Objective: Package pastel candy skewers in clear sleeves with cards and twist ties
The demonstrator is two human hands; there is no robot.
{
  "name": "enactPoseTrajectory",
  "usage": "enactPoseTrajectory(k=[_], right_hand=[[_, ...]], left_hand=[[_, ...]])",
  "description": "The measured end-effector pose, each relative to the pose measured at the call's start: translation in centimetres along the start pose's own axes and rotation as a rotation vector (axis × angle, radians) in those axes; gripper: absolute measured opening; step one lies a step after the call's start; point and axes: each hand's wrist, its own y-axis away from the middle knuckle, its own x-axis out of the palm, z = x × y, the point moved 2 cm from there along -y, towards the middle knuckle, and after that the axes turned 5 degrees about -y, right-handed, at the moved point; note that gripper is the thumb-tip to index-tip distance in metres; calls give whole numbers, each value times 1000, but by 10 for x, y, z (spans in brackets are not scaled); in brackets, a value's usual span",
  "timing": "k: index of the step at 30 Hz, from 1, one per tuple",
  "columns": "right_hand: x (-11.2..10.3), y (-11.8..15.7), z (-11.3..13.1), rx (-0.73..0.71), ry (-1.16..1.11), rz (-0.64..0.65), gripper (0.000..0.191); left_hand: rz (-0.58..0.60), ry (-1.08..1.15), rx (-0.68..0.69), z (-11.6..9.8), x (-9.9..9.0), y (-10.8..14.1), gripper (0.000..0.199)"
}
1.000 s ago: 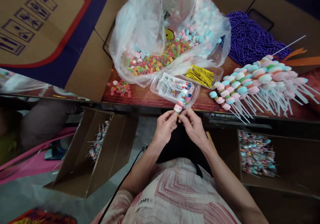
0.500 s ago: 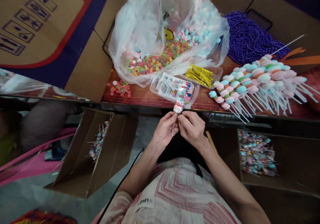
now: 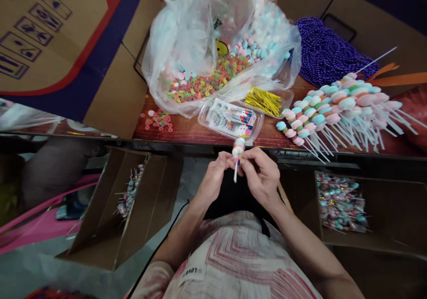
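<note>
Between my hands, just off the table's front edge, is a candy stick with pastel candies at its top and a white stick pointing down toward me. My left hand pinches it from the left, below the candies. From the right, my right hand has thumb and forefinger closed at the same spot. Whether a tie is between the fingertips is too small to tell. Beyond them sits a clear tray of printed wrappers, beside gold twist ties in another tray.
A plastic bag of candies stands behind the trays. Stacked candy sticks and purple cord lie at the right, loose rings at the left. Open boxes flank my lap, both holding wrapped sticks.
My hands have moved slightly apart at the wrists, and the candy stick sits a little lower, with more of its white stick showing. The view has shifted slightly.
</note>
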Motion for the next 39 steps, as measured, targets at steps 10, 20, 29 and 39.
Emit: enactPoseTrajectory(k=[10, 20, 29, 39], right_hand=[[-17, 40, -27, 500, -425, 90, 22], [-124, 123, -80, 727, -712, -696, 27], [-175, 132, -118, 802, -624, -925, 34], [-58, 42, -69, 357, 62, -266, 14]], left_hand=[[26, -368, 133, -2, 10, -2, 26], [26, -1051, 524, -20, 31, -63, 19], [-93, -1572, 121, -27, 7, -141, 22], [-4, -1425, 310, -26, -8, -140, 29]])
